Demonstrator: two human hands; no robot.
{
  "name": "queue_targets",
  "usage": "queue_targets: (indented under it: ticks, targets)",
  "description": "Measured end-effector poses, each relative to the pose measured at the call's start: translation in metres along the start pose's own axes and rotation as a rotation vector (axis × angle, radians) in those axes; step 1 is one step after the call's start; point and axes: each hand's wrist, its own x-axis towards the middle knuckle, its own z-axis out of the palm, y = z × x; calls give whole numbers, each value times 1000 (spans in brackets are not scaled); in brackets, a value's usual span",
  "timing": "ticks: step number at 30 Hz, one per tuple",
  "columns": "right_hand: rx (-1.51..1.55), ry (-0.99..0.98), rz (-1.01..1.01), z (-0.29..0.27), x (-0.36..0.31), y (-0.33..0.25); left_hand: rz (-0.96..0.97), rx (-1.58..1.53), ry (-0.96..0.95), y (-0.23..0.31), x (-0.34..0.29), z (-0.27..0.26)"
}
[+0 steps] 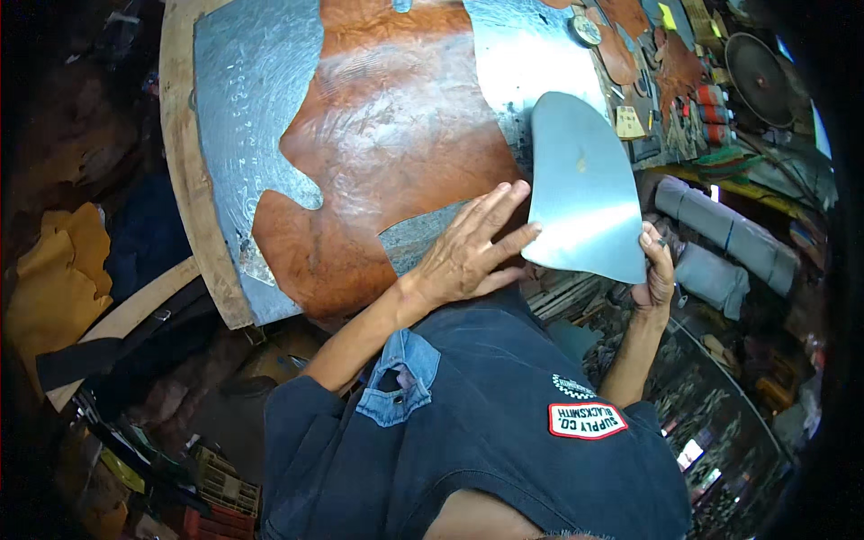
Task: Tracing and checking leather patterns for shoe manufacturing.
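My right hand [658, 270] grips the lower right corner of a smooth grey curved sheet [585, 189], thumb on its face and the other fingers mostly hidden behind. The sheet is rounded at the far end, wider near me, and tilted so that light glares off its lower part. My left hand [477, 243] is open with fingers spread, over the near right part of a brown leather hide [405, 117]. One fingertip meets the sheet's left edge; whether it presses there I cannot tell. The hide lies flat, with irregular cut edges.
Beneath the hide is a grey metal-topped table [243, 99] with a wooden border [184, 153]. Leather scraps [675, 72], a round tin [585, 31] and small tools crowd the far right. Wrapped rolls [720, 229] lie at right; tan leather [58, 279] hangs at left.
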Motion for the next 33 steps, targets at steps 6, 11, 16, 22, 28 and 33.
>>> queue_targets:
  ticks: [6, 11, 16, 22, 28, 33]
  targets:
    - [121, -162, 60, -17, -20, -5, 314, 56, -83, 21, 57, -13]
    - [-214, 136, -200, -16, -12, 6, 97, -301, 13, 38, 93, -24]
    - [-368, -38, 123, 7, 9, 38, -584, -798, 138, 11, 102, -31]
    - [-157, 24, 199, 29, 22, 84, -747, -747, 46, -61, 92, -33]
    - [-118, 38, 270, 21, 49, 80, -369, 861, -187, -167, 83, -85]
    - [-133, 51, 320, 30, 64, 76, -429, 910, -207, -190, 83, -124]
